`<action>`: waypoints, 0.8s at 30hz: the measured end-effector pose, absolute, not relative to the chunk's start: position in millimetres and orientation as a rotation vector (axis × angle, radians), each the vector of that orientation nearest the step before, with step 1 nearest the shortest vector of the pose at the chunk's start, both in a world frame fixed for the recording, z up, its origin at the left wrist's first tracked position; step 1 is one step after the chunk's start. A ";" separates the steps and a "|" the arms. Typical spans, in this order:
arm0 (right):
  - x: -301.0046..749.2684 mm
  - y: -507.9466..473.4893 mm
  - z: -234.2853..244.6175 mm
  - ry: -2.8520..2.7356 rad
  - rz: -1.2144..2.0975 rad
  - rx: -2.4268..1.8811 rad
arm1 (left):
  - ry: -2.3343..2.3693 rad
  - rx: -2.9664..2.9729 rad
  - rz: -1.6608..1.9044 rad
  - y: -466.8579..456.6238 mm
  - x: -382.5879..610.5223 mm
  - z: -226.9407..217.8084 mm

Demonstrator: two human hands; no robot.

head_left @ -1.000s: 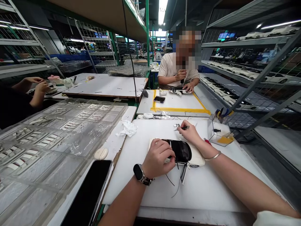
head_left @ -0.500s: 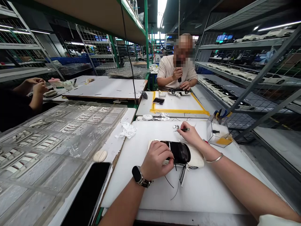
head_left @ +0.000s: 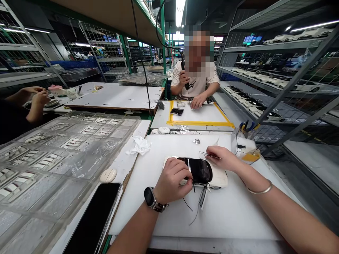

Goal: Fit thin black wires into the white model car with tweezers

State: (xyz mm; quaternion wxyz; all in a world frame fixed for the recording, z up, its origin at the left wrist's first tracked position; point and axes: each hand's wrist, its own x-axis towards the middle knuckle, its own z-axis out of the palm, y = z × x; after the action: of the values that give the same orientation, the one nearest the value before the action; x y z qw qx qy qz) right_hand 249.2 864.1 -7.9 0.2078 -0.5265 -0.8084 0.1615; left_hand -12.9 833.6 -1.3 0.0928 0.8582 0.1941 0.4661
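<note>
A white model car with a glossy black roof lies on the white work board in front of me. My left hand, with a watch on its wrist, is closed over the car's left end and steadies it. My right hand pinches thin metal tweezers just above the car's far side. A small shiny part lies on the board beyond the car. Thin black wires and an opened car door hang off the car's near side.
A clear tray of small parts fills the left. A black phone, a small white case and a crumpled tissue lie beside the board. A clear tool holder stands at right. A person works opposite; another person's hands at far left.
My right hand has drawn back with the tweezers from the shiny part on the board to just above the car. The left hand has kept its hold on the car.
</note>
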 end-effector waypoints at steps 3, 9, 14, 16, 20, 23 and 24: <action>252.6 863.5 -9.3 -2.298 0.428 -1.450 | 0.578 2.545 1.378 833.4 -13.0 0.5; 256.0 865.0 -13.8 -2.296 0.420 -1.438 | 0.584 2.540 1.353 832.6 -13.1 4.3; 257.6 868.0 -16.2 -2.268 0.446 -1.432 | 0.586 2.534 1.338 832.8 -13.4 4.8; 258.3 868.8 -17.1 -2.256 0.453 -1.430 | 0.585 2.527 1.342 833.1 -13.5 4.4; 259.2 868.7 -17.4 -2.256 0.464 -1.412 | 0.587 2.519 1.340 833.8 -13.7 3.6; 258.5 868.5 -16.5 -2.256 0.477 -1.394 | 0.588 2.517 1.339 834.2 -13.9 3.5; 258.0 868.5 -16.2 -2.256 0.481 -1.390 | 0.590 2.516 1.337 834.4 -14.0 3.5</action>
State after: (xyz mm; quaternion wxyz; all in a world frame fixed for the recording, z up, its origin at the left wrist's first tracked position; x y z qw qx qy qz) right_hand 258.0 868.5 -16.2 0.2226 -0.5033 -0.8166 0.1740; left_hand -14.0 834.4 3.5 0.1156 0.8589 0.2014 0.4564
